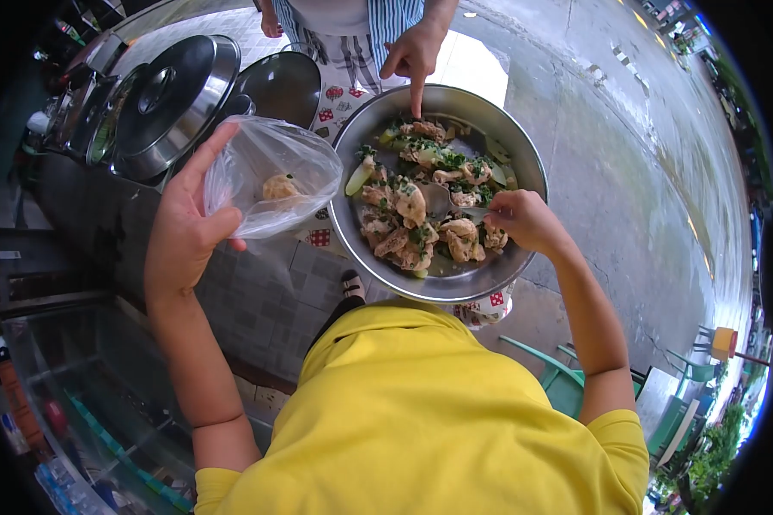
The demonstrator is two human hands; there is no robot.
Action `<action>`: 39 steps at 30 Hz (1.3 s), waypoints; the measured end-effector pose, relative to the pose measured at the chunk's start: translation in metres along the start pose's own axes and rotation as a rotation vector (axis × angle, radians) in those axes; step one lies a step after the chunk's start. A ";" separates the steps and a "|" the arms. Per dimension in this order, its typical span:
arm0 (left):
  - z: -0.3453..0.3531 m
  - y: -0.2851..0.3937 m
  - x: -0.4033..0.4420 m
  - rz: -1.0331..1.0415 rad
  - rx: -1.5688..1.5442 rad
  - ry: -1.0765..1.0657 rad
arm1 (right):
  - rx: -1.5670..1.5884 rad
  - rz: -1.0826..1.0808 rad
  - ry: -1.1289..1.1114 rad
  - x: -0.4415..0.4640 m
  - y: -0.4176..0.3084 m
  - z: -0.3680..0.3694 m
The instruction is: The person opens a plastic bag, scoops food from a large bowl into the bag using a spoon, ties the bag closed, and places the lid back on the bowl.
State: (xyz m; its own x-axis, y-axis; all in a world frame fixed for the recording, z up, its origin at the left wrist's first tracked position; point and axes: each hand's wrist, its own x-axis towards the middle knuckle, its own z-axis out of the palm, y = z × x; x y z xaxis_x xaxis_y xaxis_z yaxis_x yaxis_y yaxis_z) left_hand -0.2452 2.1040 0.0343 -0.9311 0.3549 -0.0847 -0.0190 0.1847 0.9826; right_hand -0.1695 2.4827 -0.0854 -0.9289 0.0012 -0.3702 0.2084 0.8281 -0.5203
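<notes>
My left hand point(185, 219) grips the rim of a clear plastic bag point(313, 163), keeping its mouth spread. Inside the bag lies a piece of cooked chicken point(279, 187). To the right is a wide metal basin point(531, 154) with chicken pieces point(462, 242), chopped greens and pale green vegetable chunks in broth. My right hand point(524, 221) reaches over the basin's right side, closed on the handle of a metal spoon point(438, 200). The spoon's bowl sits among the chicken. Across from me, another person's hand point(416, 56) points a finger down at the food near the far rim.
A large lidded pot point(176, 107) stands at the upper left, beside a dark round lid point(282, 90). A patterned cloth point(319, 237) lies under the basin. Green chairs point(567, 386) are at the lower right, and a glass case point(103, 412) is at the lower left.
</notes>
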 end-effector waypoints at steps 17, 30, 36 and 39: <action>-0.001 -0.006 0.000 -0.032 -0.023 0.032 | -0.527 -0.078 0.237 -0.005 -0.040 -0.062; -0.010 -0.003 -0.004 -0.047 0.059 0.062 | -0.724 -0.155 0.052 0.104 0.004 -0.088; -0.001 -0.002 -0.004 -0.069 0.020 0.107 | -0.303 -0.088 -0.295 0.154 0.023 -0.085; 0.001 -0.008 0.000 -0.069 -0.004 0.109 | -0.171 -0.125 -0.323 0.164 0.033 -0.066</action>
State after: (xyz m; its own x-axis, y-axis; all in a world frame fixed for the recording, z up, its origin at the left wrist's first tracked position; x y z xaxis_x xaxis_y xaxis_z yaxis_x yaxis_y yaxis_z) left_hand -0.2444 2.1028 0.0259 -0.9616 0.2398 -0.1337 -0.0854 0.2016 0.9757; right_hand -0.3353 2.5475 -0.1128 -0.7939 -0.2602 -0.5496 0.0200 0.8922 -0.4513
